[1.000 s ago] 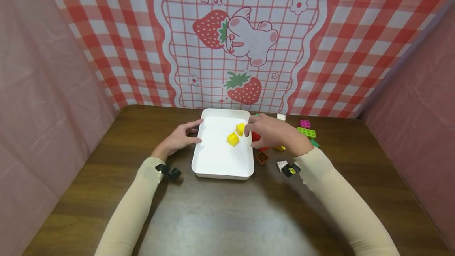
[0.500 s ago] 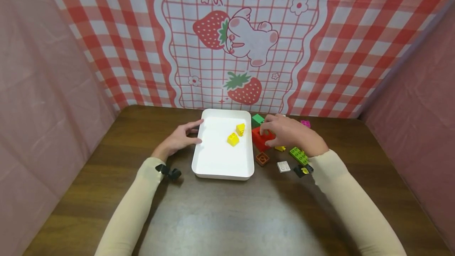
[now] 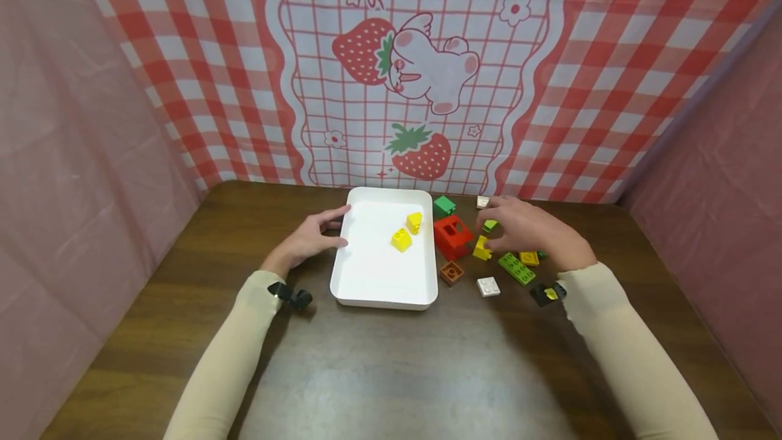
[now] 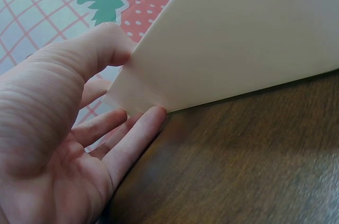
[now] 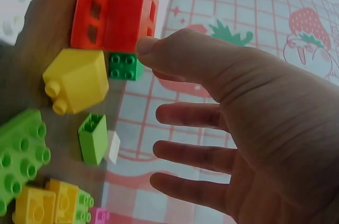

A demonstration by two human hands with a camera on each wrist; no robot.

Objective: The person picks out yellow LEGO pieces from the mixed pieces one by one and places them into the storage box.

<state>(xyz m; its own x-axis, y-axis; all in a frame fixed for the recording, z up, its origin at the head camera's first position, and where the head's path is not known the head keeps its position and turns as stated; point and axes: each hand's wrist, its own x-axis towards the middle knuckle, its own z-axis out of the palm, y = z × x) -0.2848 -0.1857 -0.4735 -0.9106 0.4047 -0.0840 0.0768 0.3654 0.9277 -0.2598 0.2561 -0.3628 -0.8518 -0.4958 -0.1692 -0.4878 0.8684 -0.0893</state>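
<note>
The white tray (image 3: 365, 270) lies on the table with a sloped yellow brick (image 3: 400, 240) and another yellow brick (image 3: 414, 223) inside. My left hand (image 3: 305, 236) touches the tray's left side; the left wrist view shows its fingertips against the outer wall (image 4: 228, 38). Over the loose bricks, my right hand (image 3: 522, 228) spreads its fingers with nothing between them. Closest to its thumb in the head view is a yellow brick (image 3: 481, 248). A small light green brick (image 5: 93, 138) shows near its fingers in the right wrist view.
Right of the tray lie a red windowed block (image 3: 451, 240), a green brick (image 3: 444, 206), a brown brick (image 3: 451, 272), a white brick (image 3: 488, 286), a long green brick (image 3: 516, 268) and an orange-yellow brick (image 3: 529, 259). A strawberry-print cloth (image 3: 421, 155) hangs behind the table.
My right hand has moved rightward from the tray's right edge, passing over the red block to the yellow brick. The long green brick has shifted nearer the front. My left hand stays at the tray.
</note>
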